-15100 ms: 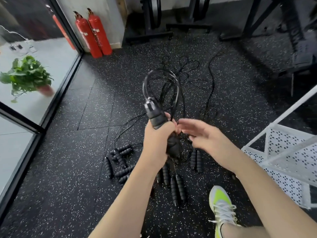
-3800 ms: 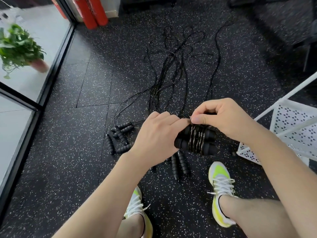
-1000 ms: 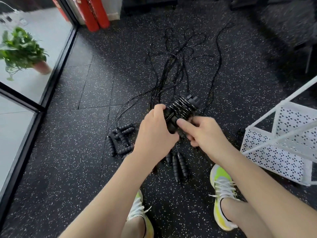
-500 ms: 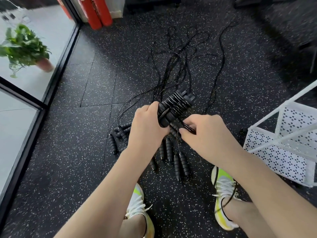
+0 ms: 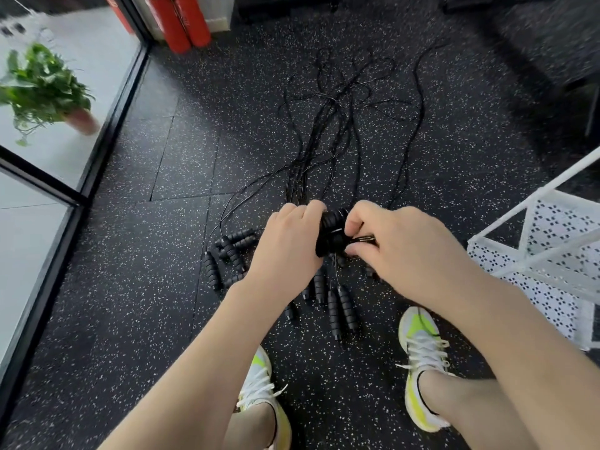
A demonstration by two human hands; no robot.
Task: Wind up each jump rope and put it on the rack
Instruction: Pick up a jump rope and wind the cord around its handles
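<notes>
Gripping one end of the wound jump rope (image 5: 331, 233), the left hand (image 5: 287, 251) has its fingers curled round the paired handles, while the right hand (image 5: 402, 245) pinches a last bit of cord against the bundle, apparently tucking the end in. The bundle is held in the air between both hands, above the floor (image 5: 136, 287) and left of the white rack (image 5: 552, 241). By this reckoning the winding of this rope is almost finished, but it has not yet gone onto the rack, whose visible perforated shelf shows no rope. Much is left: several loose handles (image 5: 227, 254) lie beside and beneath the hands, and their cords (image 5: 324, 138) trail away in a tangle. How many ropes remain cannot be counted, since the hands cover some handles and the cords overlap. The rack is cut off at the right edge, so its other shelves go unseen.
</notes>
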